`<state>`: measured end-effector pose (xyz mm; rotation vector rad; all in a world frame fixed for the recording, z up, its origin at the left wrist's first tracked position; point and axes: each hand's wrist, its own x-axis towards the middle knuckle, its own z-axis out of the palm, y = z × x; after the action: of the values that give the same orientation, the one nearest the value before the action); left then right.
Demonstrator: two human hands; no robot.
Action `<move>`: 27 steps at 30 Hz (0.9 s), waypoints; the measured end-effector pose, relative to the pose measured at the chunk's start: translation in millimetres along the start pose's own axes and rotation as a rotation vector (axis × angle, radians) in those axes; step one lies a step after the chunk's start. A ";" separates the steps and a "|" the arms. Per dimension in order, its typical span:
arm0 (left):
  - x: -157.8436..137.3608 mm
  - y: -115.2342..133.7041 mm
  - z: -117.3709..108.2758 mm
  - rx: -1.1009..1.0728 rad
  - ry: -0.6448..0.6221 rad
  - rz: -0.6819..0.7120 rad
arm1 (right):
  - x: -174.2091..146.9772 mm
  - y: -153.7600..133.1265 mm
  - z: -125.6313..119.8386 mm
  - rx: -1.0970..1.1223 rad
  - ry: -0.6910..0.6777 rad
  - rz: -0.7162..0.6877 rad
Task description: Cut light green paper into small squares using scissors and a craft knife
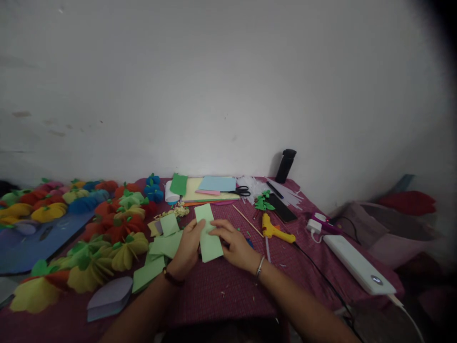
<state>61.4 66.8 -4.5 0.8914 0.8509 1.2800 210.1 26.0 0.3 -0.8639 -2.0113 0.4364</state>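
A light green strip of folded paper (210,238) is held up between my two hands, over the near middle of the table. My left hand (189,243) grips its left edge, the thumb lying on top. On the right edge, my right hand (237,245) has its fingers curled against the paper; the parts behind the sheet are hidden. Left of my left hand lie several loose light green paper pieces (166,245). Closer to me sits a stack of rounded lilac paper cut-outs (110,293).
Colourful paper pumpkins (124,226) crowd the left side. Along the back are paper sheets (193,186), black scissors (243,191) and a black bottle (285,166). To the right lie a wooden stick (247,220), green paper leaves (263,201), a corded yellow glue gun (276,231) and a white power bank (357,264).
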 end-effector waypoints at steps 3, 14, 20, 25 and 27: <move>0.0 2.8 -1.3 0.063 0.035 0.098 | -0.4 2.4 -0.7 0.100 0.143 0.157; -0.4 9.0 -5.4 0.244 -0.093 0.123 | -1.6 8.0 16.2 0.535 -0.073 0.664; -2.5 11.9 -1.6 0.466 -0.337 0.120 | 2.7 16.6 6.1 0.543 0.176 0.575; -2.1 18.7 -1.8 0.536 -0.201 0.349 | 5.0 28.6 -15.5 0.259 0.394 0.372; -1.2 21.9 -3.6 0.519 -0.148 0.357 | 4.9 25.7 -29.8 0.098 0.531 0.294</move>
<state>48.9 67.5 13.9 1.5886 0.9511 1.2924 243.6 46.8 4.5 -1.0877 -1.3738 0.4116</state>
